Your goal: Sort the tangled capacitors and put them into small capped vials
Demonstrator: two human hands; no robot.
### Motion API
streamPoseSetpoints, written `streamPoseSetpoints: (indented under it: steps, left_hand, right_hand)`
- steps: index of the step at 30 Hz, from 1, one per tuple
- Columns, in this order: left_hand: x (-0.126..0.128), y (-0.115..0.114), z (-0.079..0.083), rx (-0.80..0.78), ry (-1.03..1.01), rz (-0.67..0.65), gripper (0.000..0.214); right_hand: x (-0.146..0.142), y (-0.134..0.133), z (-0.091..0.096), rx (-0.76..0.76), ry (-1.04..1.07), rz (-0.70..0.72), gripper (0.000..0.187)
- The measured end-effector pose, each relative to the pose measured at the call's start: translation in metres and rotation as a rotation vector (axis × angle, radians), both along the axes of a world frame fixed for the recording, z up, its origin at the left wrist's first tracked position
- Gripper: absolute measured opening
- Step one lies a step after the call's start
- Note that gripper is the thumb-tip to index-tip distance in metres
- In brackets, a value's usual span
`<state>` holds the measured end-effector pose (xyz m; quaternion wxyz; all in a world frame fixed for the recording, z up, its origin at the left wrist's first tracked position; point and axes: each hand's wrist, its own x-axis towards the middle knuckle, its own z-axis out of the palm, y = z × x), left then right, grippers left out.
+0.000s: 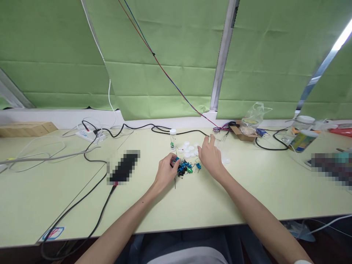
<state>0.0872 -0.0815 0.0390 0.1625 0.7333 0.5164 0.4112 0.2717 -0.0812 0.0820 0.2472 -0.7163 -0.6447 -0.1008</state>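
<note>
A small heap of blue, black and green capacitors lies on the pale green table. My left hand rests at the heap's left edge, fingers curled and pinching at a blue part. My right hand reaches past the heap, fingers stretched toward a small clear vial near a cluster of white round caps. Behind the caps stands a clear vial with a white lid holding a green part. One blue capacitor lies apart beside my right wrist.
A black device with a black cable lies left of my hands. A white power strip and tangled cables sit at the back left. A cardboard box with a plastic bag, a jar and a can stand at the back right.
</note>
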Motion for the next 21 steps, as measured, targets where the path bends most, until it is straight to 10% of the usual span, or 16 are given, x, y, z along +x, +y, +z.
streamPoseSetpoints:
  steps: [21]
  left_hand:
    - [0.0013, -0.0016, 0.0022, -0.017, 0.005, -0.004, 0.017]
  right_hand:
    - [0.0000, 0.0078, 0.0100, -0.110, -0.026, -0.057, 0.030]
